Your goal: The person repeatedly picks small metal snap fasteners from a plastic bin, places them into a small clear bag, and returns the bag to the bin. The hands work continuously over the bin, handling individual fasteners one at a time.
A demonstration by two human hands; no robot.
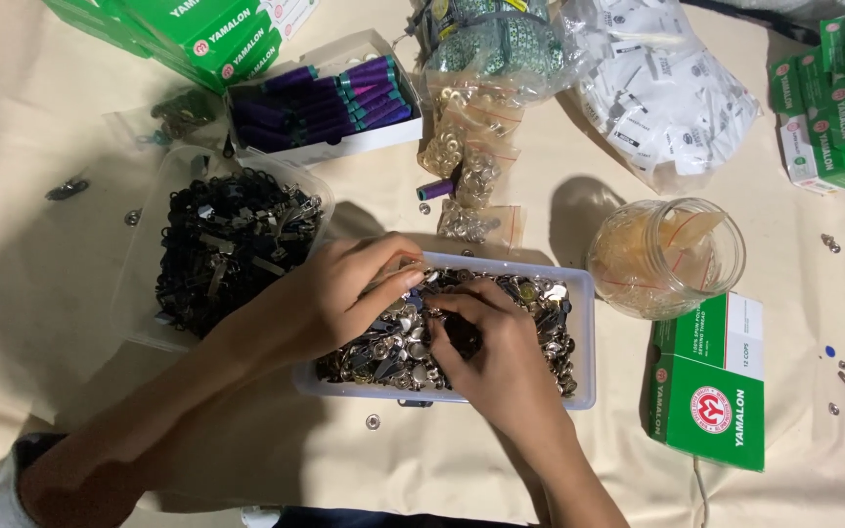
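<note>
both hands pinch small metal snaps in the clear tray; a careless nudge could likely scatter them across the tabletop.

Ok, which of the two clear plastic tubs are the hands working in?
The rectangular clear tub of silvery metal snaps, nearest the camera. Both the left hand and right hand are in it; the other tub, further left, holds dark zipper pulls, untouched.
</note>
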